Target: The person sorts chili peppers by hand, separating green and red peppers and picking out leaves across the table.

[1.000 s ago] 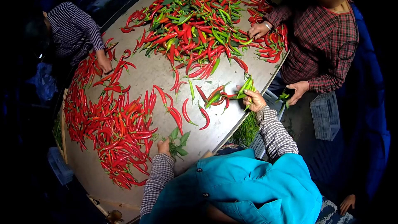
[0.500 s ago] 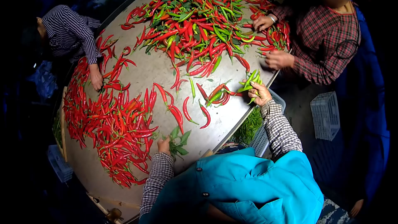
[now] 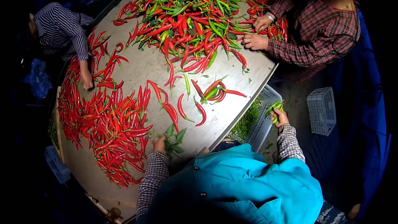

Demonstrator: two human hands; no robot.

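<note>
My right hand is closed around a bunch of green chili peppers. It hangs beyond the table edge, over the right rim of a grey plastic crate that holds green chilies. Near the front edge of the table, my left hand grips a sprig of green leaves. Beside that hand on its left spreads a wide heap of red chilies. A small cluster of red and green chilies lies on the metal surface, with several loose red ones nearer to me.
A mixed pile of red and green chilies covers the far side. At the right, a person in a plaid shirt has both hands at the pile. On the left, a person in stripes reaches into the red heap. Another crate stands right.
My right hand has moved right and down with the green chilies, from above the table to over the crate's edge. The plaid-sleeved person's nearer hand has moved left onto the table.
</note>
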